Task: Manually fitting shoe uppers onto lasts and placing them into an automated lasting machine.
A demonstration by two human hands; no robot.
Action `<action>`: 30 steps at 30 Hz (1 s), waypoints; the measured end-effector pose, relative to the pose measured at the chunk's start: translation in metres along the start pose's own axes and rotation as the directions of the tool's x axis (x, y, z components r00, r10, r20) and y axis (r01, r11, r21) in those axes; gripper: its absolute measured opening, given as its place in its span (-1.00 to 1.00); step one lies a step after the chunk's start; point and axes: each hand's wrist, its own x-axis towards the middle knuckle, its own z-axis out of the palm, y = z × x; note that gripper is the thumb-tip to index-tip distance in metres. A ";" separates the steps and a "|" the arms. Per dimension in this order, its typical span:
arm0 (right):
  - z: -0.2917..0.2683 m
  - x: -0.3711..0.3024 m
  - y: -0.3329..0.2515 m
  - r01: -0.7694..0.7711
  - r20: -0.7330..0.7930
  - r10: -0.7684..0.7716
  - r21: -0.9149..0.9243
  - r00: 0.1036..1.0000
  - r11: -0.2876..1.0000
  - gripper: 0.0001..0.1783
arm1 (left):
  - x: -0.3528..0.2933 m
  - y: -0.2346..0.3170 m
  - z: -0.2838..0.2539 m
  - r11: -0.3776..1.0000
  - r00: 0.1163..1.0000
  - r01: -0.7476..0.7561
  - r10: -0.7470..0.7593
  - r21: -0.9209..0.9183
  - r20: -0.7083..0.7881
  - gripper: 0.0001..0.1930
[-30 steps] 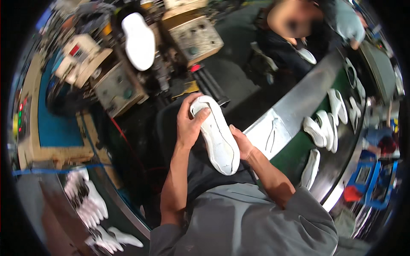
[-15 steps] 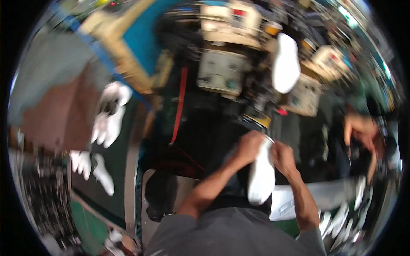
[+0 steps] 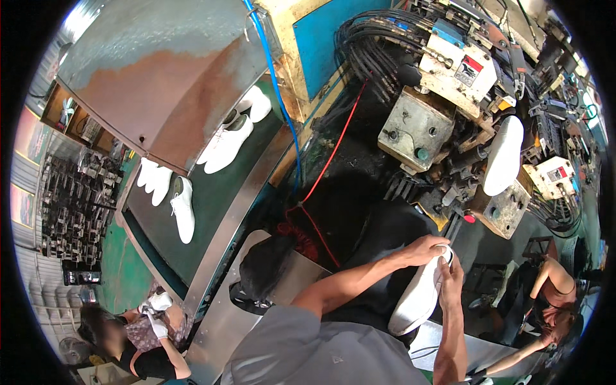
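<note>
Both hands grip a white shoe (image 3: 418, 296) in front of my lap, at the collar end, while its rounded toe points down toward me. My left hand (image 3: 426, 250) closes over the far left side of the shoe's opening. Along the right side of the collar, my right hand (image 3: 450, 280) is pinched with the thumb at the rim. Parts of the fingers are hidden by the shoe. Beyond them another white shoe (image 3: 504, 156) is mounted, sole side showing, on a machine (image 3: 459, 69) with grimy metal boxes and black hoses.
At left a dark conveyor belt (image 3: 163, 232) carries several white shoes (image 3: 183, 212) under a rusty metal hood (image 3: 173, 83). A red cable (image 3: 332, 151) and a blue hose (image 3: 272, 80) hang nearby. One co-worker (image 3: 144, 340) wears gloves at lower left; another person (image 3: 556, 298) bends at right.
My view has swung to the left and sharpened, so the machine, belt and hands appear farther right. Both hands still hold the white shoe, which now slants more toward the lower left.
</note>
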 end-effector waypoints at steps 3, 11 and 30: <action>0.012 -0.003 -0.005 0.036 -0.043 -0.036 -0.005 0.998 0.999 -0.49 | -0.002 -0.012 0.008 0.987 0.995 0.035 -0.049 -0.160 -0.083 -0.59; 0.008 -0.012 0.018 0.105 -0.176 -0.117 -0.072 0.977 0.992 -0.39 | -0.005 -0.045 0.049 0.993 0.974 -0.049 0.025 -0.106 -0.224 -0.60; -0.005 -0.033 -0.018 -0.028 0.129 0.029 -0.010 0.991 1.000 -0.22 | -0.035 -0.037 0.045 0.998 0.924 -0.046 0.025 -0.046 -0.382 -0.32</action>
